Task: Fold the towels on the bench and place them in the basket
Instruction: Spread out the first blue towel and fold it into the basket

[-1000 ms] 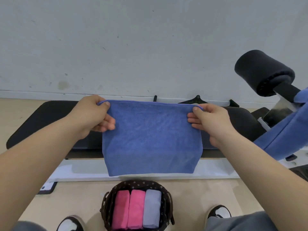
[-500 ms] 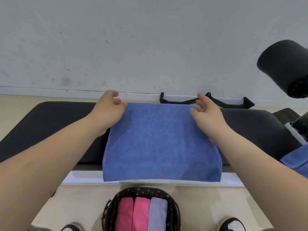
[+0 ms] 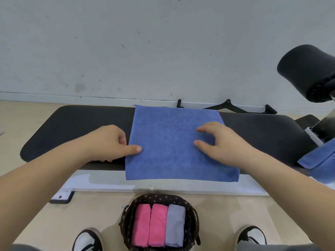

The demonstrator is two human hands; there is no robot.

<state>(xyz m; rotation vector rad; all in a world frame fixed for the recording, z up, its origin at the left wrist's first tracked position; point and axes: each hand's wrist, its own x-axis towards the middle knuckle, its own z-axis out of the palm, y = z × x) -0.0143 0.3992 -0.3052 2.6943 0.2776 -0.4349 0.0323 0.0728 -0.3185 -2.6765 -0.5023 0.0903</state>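
Dead centre, the blue towel [image 3: 168, 142] lies spread flat across the black bench [image 3: 81, 124], its far edge reaching the bench's 12 o'clock side and its near edge hanging over the 6 o'clock side, above the white frame [image 3: 163, 185]. At the towel's 9 o'clock edge sits the left hand [image 3: 107, 142]: the thumb lies straight along the top of the cloth, the fingers [image 3: 123, 139] are curled in tight against the edge, and the towel's border is pinched between them. Over at the towel's 3 o'clock side, the right hand [image 3: 226, 144] rests on top of the cloth, its fingers [image 3: 199, 129] arched and spread apart, with the tips and the thumb tip pressing down on the fabric and nothing gripped. Down at 6 o'clock in the view, on the floor between the person's two shoes [image 3: 87, 240], stands the dark basket [image 3: 163, 197], and inside it three folded towels stand side by side: two pink towels [image 3: 141, 225] on the 9 o'clock side, touching each other, and a pale lilac towel [image 3: 175, 225] just beside them at 3 o'clock. Off at 4 o'clock, at the bench's end, a second blue towel [image 3: 319, 156] lies draped, partly cut off by the view's edge. Up at 2 o'clock, a black foam roller [image 3: 306, 69] juts in.
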